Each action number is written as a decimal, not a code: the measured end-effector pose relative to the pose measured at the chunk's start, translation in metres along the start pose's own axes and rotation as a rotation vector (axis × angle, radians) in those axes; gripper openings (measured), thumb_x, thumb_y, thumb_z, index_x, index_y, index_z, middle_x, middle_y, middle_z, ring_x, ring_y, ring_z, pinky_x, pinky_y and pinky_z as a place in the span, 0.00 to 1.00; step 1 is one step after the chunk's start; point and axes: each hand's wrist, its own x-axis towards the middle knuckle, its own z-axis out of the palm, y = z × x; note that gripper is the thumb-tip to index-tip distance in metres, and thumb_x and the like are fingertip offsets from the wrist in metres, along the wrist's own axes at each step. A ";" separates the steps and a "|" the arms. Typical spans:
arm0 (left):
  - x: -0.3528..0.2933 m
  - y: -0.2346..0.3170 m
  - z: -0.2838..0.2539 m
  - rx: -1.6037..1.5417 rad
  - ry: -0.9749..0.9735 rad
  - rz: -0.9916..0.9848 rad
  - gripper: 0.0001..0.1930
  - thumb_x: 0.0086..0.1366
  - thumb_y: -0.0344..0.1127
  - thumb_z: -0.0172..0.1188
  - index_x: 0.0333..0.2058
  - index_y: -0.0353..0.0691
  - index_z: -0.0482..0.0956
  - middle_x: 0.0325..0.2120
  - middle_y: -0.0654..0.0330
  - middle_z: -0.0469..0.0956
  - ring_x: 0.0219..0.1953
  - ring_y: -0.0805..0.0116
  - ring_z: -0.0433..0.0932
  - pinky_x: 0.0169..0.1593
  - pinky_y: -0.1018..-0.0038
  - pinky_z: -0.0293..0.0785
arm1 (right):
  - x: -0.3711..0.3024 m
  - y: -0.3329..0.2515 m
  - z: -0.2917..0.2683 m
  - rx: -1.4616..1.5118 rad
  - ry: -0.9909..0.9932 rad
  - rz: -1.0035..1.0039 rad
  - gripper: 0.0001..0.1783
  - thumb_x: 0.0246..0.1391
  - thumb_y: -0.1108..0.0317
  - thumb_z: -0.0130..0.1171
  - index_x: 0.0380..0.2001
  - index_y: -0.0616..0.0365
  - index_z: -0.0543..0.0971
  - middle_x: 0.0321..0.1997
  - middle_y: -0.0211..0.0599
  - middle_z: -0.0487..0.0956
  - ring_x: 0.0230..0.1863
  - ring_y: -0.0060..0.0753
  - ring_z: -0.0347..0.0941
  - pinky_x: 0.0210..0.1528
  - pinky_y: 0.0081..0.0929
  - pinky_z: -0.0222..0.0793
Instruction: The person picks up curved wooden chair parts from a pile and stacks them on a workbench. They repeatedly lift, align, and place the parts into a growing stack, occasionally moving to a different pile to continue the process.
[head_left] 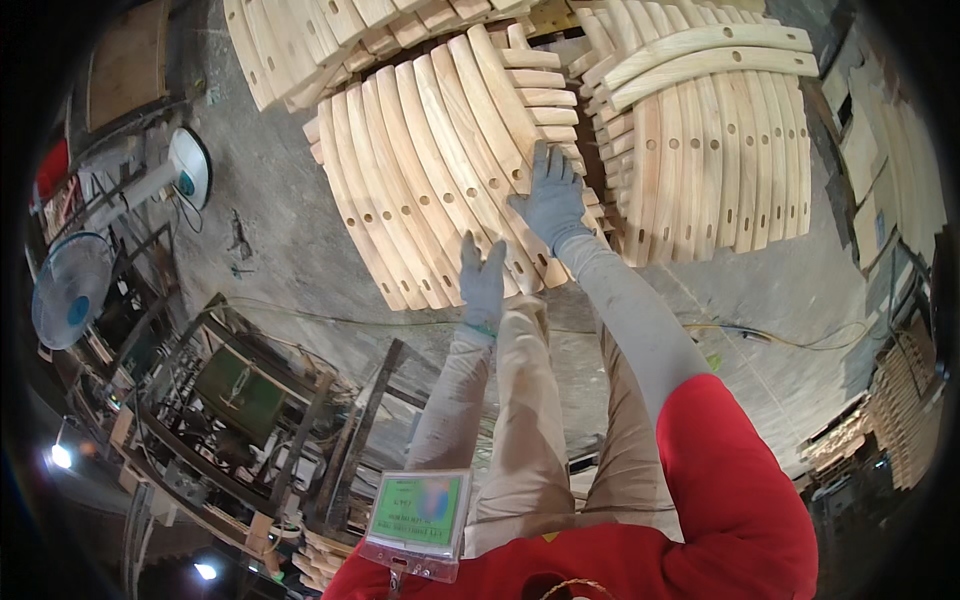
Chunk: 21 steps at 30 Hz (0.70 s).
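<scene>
Both my hands wear grey gloves and reach toward a stack of curved pale wooden slats with drilled holes [430,170] on the concrete floor. My right hand [551,197] lies flat on the slats near the stack's right edge, fingers spread, not gripping. At the stack's near edge, my left hand [482,280] is open with fingers up, touching or just above the slat ends. Nothing is held in either hand.
A second stack of curved drilled slats [715,150] lies to the right, more piles [310,40] behind. A dark metal machine frame [230,400] stands lower left, with two fans [70,290] at left. A cable [770,338] runs along the floor. More wood parts [900,410] sit far right.
</scene>
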 end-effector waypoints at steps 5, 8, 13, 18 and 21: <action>0.036 -0.011 0.001 0.386 0.387 0.242 0.39 0.56 0.51 0.62 0.60 0.32 0.60 0.56 0.38 0.62 0.55 0.46 0.68 0.55 0.66 0.65 | -0.010 0.011 0.017 0.187 0.131 -0.068 0.50 0.44 0.45 0.62 0.64 0.61 0.53 0.62 0.58 0.60 0.62 0.57 0.58 0.61 0.47 0.56; 0.034 -0.003 0.026 0.374 0.263 0.096 0.39 0.55 0.53 0.62 0.59 0.33 0.62 0.56 0.38 0.62 0.55 0.45 0.68 0.54 0.63 0.67 | -0.031 0.057 0.029 0.228 0.081 0.021 0.48 0.44 0.46 0.62 0.62 0.60 0.56 0.61 0.58 0.61 0.60 0.57 0.60 0.59 0.47 0.58; 0.046 -0.008 0.017 0.321 0.200 0.011 0.32 0.55 0.48 0.62 0.53 0.30 0.70 0.46 0.44 0.71 0.45 0.50 0.74 0.48 0.65 0.70 | -0.042 0.055 0.035 0.233 0.119 0.025 0.46 0.43 0.45 0.62 0.61 0.58 0.60 0.56 0.57 0.66 0.58 0.58 0.61 0.57 0.49 0.60; 0.059 -0.024 0.011 -0.165 0.076 -0.028 0.18 0.56 0.34 0.61 0.45 0.33 0.74 0.34 0.65 0.72 0.34 0.78 0.68 0.35 0.79 0.67 | -0.030 0.055 0.029 0.182 0.124 0.117 0.48 0.40 0.40 0.63 0.57 0.63 0.64 0.53 0.56 0.69 0.54 0.56 0.65 0.56 0.44 0.63; 0.045 -0.014 0.034 -0.261 0.022 -0.069 0.28 0.56 0.40 0.63 0.52 0.33 0.67 0.39 0.60 0.71 0.39 0.71 0.68 0.41 0.75 0.66 | -0.033 0.063 0.031 0.109 0.212 0.091 0.47 0.41 0.40 0.63 0.57 0.63 0.64 0.53 0.54 0.69 0.54 0.55 0.65 0.56 0.42 0.62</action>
